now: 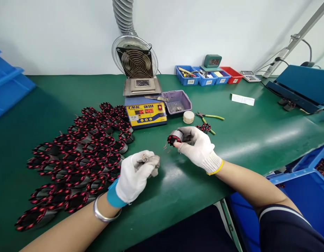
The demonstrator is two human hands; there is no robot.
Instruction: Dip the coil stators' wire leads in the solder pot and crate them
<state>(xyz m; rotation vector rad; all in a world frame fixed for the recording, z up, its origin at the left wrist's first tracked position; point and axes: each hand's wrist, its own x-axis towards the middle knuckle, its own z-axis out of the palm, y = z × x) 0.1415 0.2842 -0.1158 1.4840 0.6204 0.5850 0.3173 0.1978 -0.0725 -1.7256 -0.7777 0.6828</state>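
Observation:
My right hand (197,145), in a white glove, grips a wound stator (174,138) with red and black coils and loose wire ends, held just above the green mat. My left hand (137,175), also gloved, is curled closed with the fingertips pinched together; nothing can be made out between them. It hovers beside a large spread of several similar wound stators (80,157) lying in rows on the left of the mat. Another stator (206,127) lies just behind my right hand.
A yellow and blue solder pot station (145,111) with a fume fan (137,63) stands at the centre back. Beside it are a purple tray (177,101), a white round tin (188,117) and green-handled cutters (211,118). Blue bins (303,185) stand lower right.

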